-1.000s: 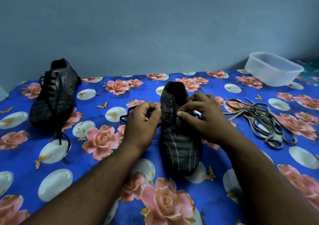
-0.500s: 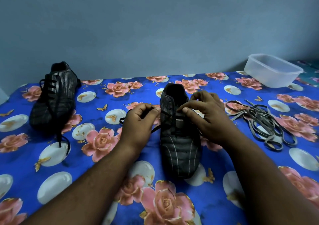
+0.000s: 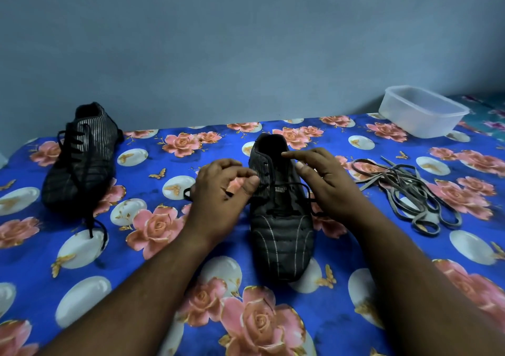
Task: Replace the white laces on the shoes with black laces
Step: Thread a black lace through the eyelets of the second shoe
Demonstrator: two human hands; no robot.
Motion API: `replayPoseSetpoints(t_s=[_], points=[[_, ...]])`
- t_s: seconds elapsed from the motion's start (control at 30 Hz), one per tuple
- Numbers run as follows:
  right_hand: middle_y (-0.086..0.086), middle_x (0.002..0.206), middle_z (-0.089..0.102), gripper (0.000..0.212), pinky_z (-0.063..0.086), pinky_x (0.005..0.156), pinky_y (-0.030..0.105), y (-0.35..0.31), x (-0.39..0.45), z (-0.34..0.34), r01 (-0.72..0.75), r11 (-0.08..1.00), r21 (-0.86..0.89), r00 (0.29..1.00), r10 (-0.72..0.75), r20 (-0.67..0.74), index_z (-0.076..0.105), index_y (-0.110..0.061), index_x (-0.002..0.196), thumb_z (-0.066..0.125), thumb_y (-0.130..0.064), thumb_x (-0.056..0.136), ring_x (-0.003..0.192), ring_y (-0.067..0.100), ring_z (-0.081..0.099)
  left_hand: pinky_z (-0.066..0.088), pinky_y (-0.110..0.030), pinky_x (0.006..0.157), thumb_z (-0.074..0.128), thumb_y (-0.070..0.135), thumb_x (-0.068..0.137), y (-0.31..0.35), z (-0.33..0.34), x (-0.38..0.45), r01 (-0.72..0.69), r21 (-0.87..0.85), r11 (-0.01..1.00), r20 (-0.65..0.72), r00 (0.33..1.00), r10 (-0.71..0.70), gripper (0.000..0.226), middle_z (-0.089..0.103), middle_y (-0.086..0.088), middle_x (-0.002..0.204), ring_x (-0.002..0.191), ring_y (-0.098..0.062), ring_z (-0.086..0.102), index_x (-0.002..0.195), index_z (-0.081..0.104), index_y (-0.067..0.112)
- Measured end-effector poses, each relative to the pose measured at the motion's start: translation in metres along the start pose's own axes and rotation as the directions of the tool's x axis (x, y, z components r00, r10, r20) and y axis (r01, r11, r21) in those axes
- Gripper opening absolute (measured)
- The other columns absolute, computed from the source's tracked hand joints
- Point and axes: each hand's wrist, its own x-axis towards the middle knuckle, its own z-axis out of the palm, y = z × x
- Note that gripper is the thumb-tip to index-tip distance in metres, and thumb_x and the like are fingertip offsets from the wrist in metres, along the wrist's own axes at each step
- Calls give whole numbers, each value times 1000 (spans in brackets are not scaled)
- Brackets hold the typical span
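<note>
Both bare forearms reach up from the bottom edge toward the centre of the frame. The left hand [image 3: 221, 191], just left of centre, has its fingers curled, thumb and forefinger tips pressed together. The right hand [image 3: 325, 183], just right of centre, spreads its fingers, palm down.

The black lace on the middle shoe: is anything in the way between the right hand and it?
Nothing visible is. The right hand hovers open just above the middle shoe, and the black lace crosses the tongue right beside its thumb. The left hand pinches the lace's other side. The pile of old laces lies off to the right.
</note>
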Motion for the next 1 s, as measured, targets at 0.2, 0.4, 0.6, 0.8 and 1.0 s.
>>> replayPoseSetpoints(t_s=[0.2, 0.4, 0.6, 0.8, 1.0], points=[[-23, 111, 57, 33, 35, 92, 16, 2, 0, 1, 12, 999, -34, 1000, -12, -11, 64, -37, 127, 45, -42, 101, 109, 3, 52, 40, -42, 101, 64, 43, 84, 1, 0, 0, 19, -10, 1000, 32, 999, -19, 9, 60, 7, 109, 111, -17, 53, 87, 66, 35], [-13, 117, 62, 33, 44, 101, 39, -1, -1, -1, -9, 1000, 5, 1000, 9, -16, 66, -32, 127, 46, -38, 101, 110, 13, 54, 39, -22, 93, 61, 23, 100, -21, -14, 16, 283, -173, 943, -375, 867, -329, 14, 50, -7, 118, 110, -25, 57, 105, 67, 12], [-13, 110, 61, 32, 49, 96, 51, -2, -1, 0, -28, 999, 27, 999, 29, -18, 65, -34, 125, 46, -40, 101, 107, 19, 55, 31, -29, 101, 65, 41, 93, -10, -13, 9, 135, 100, 986, -364, 927, -90, 34, 52, -9, 133, 127, -24, 47, 117, 69, 16], [-28, 105, 58, 31, 49, 97, 51, 0, 0, 1, -23, 999, 34, 1000, 23, -16, 65, -36, 125, 47, -41, 101, 108, 17, 56, 33, -42, 103, 55, 58, 85, 2, 5, -3, -90, 135, 987, 69, 994, 81, 36, 62, 7, 114, 118, -18, 51, 96, 73, 29], [2, 115, 65, 29, 45, 98, 50, 2, 2, -1, -24, 999, 30, 1000, 24, -5, 65, -36, 125, 47, -40, 102, 113, 23, 57, 41, -49, 101, 61, 37, 98, -12, -3, 7, 123, 70, 990, -142, 984, -112, 24, 60, -4, 118, 115, -26, 53, 99, 71, 16]])
